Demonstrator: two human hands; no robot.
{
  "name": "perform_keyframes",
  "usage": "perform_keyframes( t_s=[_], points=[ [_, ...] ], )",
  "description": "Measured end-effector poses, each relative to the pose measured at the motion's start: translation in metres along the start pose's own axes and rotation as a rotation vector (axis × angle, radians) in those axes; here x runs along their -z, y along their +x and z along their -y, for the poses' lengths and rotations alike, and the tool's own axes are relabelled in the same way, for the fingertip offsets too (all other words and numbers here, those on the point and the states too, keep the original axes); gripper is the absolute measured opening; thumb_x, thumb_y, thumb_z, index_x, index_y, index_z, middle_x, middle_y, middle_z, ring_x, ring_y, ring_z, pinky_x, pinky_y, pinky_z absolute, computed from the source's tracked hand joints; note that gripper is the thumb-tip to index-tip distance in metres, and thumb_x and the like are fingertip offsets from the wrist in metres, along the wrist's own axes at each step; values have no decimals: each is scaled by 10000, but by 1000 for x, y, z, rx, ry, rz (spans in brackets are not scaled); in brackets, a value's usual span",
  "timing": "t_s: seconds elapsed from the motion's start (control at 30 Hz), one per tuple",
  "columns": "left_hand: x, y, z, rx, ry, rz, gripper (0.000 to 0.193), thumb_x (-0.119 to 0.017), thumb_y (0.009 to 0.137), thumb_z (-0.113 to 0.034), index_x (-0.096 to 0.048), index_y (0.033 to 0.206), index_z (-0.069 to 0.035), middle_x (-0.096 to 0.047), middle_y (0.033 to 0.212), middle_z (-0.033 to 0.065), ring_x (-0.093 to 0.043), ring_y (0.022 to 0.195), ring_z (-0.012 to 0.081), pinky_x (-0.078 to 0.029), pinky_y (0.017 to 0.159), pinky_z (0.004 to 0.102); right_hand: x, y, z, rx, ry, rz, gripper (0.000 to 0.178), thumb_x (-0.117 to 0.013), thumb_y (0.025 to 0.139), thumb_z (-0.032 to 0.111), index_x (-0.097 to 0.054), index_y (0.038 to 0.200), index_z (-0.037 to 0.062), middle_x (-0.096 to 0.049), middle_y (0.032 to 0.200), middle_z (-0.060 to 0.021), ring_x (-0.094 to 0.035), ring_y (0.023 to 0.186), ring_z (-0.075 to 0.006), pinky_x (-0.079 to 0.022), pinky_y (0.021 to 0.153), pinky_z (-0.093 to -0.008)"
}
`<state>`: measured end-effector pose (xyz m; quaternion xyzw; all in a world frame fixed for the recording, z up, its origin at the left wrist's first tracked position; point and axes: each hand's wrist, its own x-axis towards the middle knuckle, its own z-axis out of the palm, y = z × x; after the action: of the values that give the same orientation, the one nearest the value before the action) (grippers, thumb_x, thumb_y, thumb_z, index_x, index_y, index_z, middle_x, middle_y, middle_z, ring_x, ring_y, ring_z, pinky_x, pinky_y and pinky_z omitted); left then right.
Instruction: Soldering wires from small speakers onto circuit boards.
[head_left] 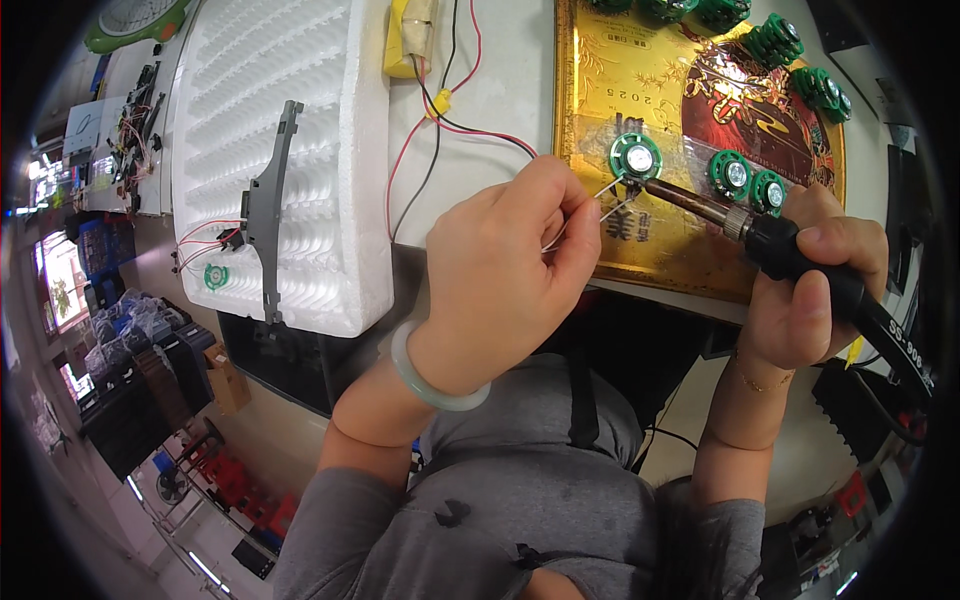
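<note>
My right hand grips a black-handled soldering iron, its brown metal barrel pointing left. The iron's tip meets the lower edge of a small round speaker with a green rim and silver centre. My left hand is closed in a pinch around thin wires, whose ends reach the same spot on the speaker. That speaker lies on a shiny gold box lid with a dark red round picture. Two more green speakers rest just right of it on the lid.
Stacked green speakers line the lid's far edge. On the left stands a white foam tray bearing a long dark grey plastic part and a small green ring. Red and black wires run from a yellow-wrapped block across the white table.
</note>
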<state>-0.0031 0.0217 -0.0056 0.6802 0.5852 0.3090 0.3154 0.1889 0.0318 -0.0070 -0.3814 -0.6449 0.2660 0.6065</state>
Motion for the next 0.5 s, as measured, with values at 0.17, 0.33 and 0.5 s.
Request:
perform_keyframes(
  t_s=[0.17, 0.33, 0.5],
  points=[
    [-1, 0, 1, -26, -48, -9, 90, -534, 767, 3, -472, 703, -8, -391, 443, -17, -314, 425, 7, -235, 403, 176, 3, 1, 1, 40, 110, 3, 208, -523, 712, 227, -457, 794, 47, -328, 555, -7, -274, 519, -97, -207, 492, -252],
    [0, 0, 0, -22, -51, 8, 93, -536, 770, 0, -472, 702, -4, -396, 449, -21, -319, 430, 6, -236, 406, 174, 11, 0, -1, 48, 167, -9, 206, -513, 717, 229, -472, 810, 50, -332, 557, -4, -268, 526, -104, -210, 500, -259],
    [0, 0, 1, -29, -40, 7, 93, -535, 770, 2, -472, 701, -1, -396, 456, -22, -313, 440, 3, -235, 413, 171, 11, 1, -1, 58, 165, -19, 204, -502, 724, 231, -474, 816, 51, -340, 561, -4, -277, 529, -108, -212, 500, -262]
  ],
)
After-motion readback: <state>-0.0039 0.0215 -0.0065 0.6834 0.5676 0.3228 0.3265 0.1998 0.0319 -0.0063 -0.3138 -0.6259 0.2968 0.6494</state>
